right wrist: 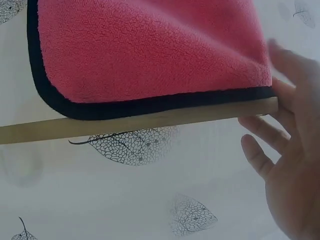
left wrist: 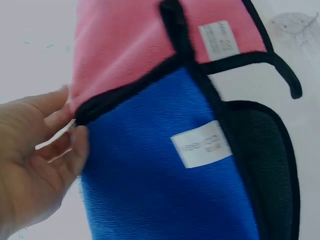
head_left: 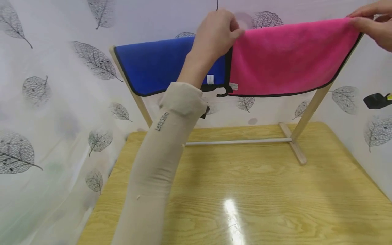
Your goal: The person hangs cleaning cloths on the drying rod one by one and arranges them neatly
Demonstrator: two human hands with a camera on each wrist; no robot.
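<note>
A pink towel (head_left: 288,58) with black trim hangs folded over the top of a wooden rack (head_left: 312,105). To its left hangs a blue towel (head_left: 153,64) with the same trim, and their edges meet at the middle. My left hand (head_left: 215,34) pinches the pink towel's top left end, right beside the blue one; the left wrist view shows the fingertips at that black-trimmed fold. At the opposite end, my right hand (head_left: 375,25) pinches the top right corner, its fingers around the rack's upper end in the right wrist view. White labels show on both towels near the middle.
The rack stands on a wood-grain table (head_left: 245,177), with a white lower bar (head_left: 239,141) and a wooden foot (head_left: 293,144). Behind is a pale curtain (head_left: 61,102) printed with leaves. A black object (head_left: 376,101) appears at the far right.
</note>
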